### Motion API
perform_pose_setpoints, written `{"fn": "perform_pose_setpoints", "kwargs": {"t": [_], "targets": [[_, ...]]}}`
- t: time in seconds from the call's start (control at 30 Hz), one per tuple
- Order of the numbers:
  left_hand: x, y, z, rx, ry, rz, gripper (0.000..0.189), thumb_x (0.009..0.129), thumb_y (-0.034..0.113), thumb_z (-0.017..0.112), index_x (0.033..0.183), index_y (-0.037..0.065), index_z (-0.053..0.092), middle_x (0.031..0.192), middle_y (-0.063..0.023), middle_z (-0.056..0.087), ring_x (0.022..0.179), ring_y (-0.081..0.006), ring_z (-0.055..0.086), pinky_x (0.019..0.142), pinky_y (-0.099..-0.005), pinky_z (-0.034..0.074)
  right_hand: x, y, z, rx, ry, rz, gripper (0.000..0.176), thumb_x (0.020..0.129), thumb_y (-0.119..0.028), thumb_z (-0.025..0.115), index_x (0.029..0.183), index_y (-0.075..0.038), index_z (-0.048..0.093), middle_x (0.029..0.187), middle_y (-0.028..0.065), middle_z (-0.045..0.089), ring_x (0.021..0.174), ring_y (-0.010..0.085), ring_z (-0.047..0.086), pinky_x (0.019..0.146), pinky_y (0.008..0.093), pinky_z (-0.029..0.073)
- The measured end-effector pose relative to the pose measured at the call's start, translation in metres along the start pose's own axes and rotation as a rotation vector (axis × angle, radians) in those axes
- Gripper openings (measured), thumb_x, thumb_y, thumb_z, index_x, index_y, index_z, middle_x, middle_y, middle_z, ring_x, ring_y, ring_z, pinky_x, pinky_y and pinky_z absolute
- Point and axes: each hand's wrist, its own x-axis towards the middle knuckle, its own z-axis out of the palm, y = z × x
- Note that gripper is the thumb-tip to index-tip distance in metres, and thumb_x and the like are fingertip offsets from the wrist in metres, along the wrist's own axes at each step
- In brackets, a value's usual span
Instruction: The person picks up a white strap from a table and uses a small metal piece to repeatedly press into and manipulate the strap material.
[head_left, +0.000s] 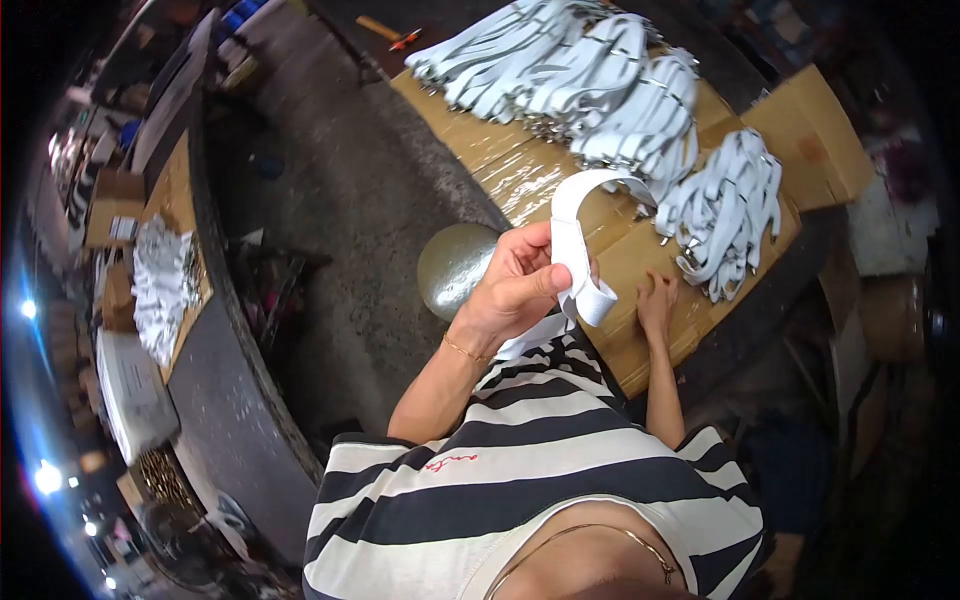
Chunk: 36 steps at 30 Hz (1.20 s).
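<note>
My left hand (510, 287) pinches the white strap (570, 238) aloft, seemingly keeping its curl free, while my open right hand (655, 303) rests on the near cardboard (613, 340), perhaps for support.

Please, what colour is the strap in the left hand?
The strap in the left hand is white; the head view shows it best.

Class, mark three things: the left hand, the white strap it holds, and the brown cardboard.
Left hand (508, 287): head view, middle of the hand.
White strap (570, 245): head view, flat length above the thumb.
Brown cardboard (462, 130): head view, bare part near its left edge.
</note>
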Motion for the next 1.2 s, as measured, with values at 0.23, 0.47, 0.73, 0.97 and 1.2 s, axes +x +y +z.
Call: {"fn": "perform_pose_setpoints", "kwargs": {"t": [0.23, 0.47, 0.73, 0.97, 1.2], "targets": [[-0.05, 0.033, -0.007, 0.038, 0.094, 0.129, 0.044, 0.078, 0.009, 0.079, 0.113, 0.004, 0.053, 0.094, -0.0154, 0.066, 0.086, -0.0215, 0.064, 0.081, -0.0334, 0.049, -0.021, -0.005, 0.003, -0.01, 0.047, 0.048, 0.019, 0.084, -0.007, 0.067, 0.102, -0.001, 0.066, 0.106, 0.0195, 0.054, 0.105, 0.038, 0.053, 0.092, 0.0439, 0.043], [-0.116, 0.074, -0.008, -0.009, 0.233, 0.136, 0.042, 0.078, 0.009, 0.079, 0.109, 0.001, 0.053, 0.101, -0.0143, 0.067, 0.09, -0.0201, 0.067, 0.079, -0.0352, 0.057, -0.026, 0.02, 0.017, 0.24, -0.15, 0.273, 0.022, 0.088, -0.008, 0.068, 0.105, 0.004, 0.063, 0.088, 0.0148, 0.063, 0.081, 0.0263, 0.063, 0.068, 0.0375, 0.051], [-0.178, 0.099, -0.03, 0.254, 0.437, 0.447, 0.076, 0.085, -0.007, 0.069, 0.144, 0.009, 0.023, 0.108, -0.0256, 0.065, 0.091, -0.025, 0.07, 0.076, -0.0352, 0.061, -0.054, -0.274, -0.111, 1.233, -0.14, -0.041, 0.019, 0.094, -0.007, 0.065, 0.109, 0.004, 0.061, 0.097, 0.0114, 0.066, 0.085, 0.0185, 0.067, 0.081, 0.0313, 0.057], [-0.248, 0.117, -0.051, 0.506, 0.546, 0.508, 0.024, 0.095, -0.002, 0.057, 0.118, -0.005, 0.064, 0.111, -0.0117, 0.067, 0.094, -0.0155, 0.067, 0.084, -0.0277, 0.054, -0.126, -0.436, -0.152, 1.346, -0.736, -0.578, 0.019, 0.089, -0.009, 0.072, 0.1, 0.001, 0.062, 0.106, 0.0116, 0.063, 0.093, 0.0126, 0.059, 0.082, 0.024, 0.047], [-0.313, 0.156, -0.062, 1.367, 0.6, 0.611, 0.05, 0.071, -0.015, 0.066, 0.117, 0.002, 0.069, 0.096, -0.0137, 0.072, 0.087, -0.0206, 0.072, 0.077, -0.0283, 0.055, -0.17, -0.474, -0.124, 1.418, -0.865, -0.311, 0.036, 0.085, -0.024, 0.077, 0.104, 0.004, 0.066, 0.094, 0.003, 0.068, 0.083, 0.0065, 0.061, 0.072, 0.0181, 0.047]]}}
